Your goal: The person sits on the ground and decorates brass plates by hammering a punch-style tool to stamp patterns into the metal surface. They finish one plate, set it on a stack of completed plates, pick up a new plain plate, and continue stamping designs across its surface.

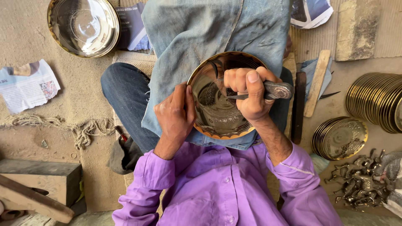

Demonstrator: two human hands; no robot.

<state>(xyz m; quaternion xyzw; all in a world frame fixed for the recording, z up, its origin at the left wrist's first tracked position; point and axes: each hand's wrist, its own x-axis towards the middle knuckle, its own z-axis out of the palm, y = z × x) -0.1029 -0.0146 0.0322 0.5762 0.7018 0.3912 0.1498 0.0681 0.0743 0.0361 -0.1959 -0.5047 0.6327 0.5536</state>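
Right hand (248,94) closed in a fist around an engraving tool (268,91), thumb laid along the top; the thick metal handle juts out to the person's right while the thin point angles down onto the inner face of a brass plate (217,113), a grip that looks suited to pressing and steering the tip. Left hand (176,115) curled over the plate's left rim, fingers gripping the edge, apparently to stop it turning or sliding under the tool. The plate rests tilted in the lap on a faded denim cloth (201,29) draped over the crossed legs, probably as padding and a non-slip seat; its rim carries a dark band with a scalloped orange border, and the centre shows fine worked pattern. Purple shirt sleeves (289,167) frame the lower view. Person sits on the floor (33,37), which is dusty matting. To the right, within easy reach: a stack of similar small plates (340,138), a longer row of plates standing on edge (377,102), a heap of small dark metal pieces (360,180), a wooden stick (317,81) and a dark bar beside it. Up left, a larger plain metal dish (83,26); scraps of newspaper (27,86) lie left, wooden blocks (37,178) lower left.
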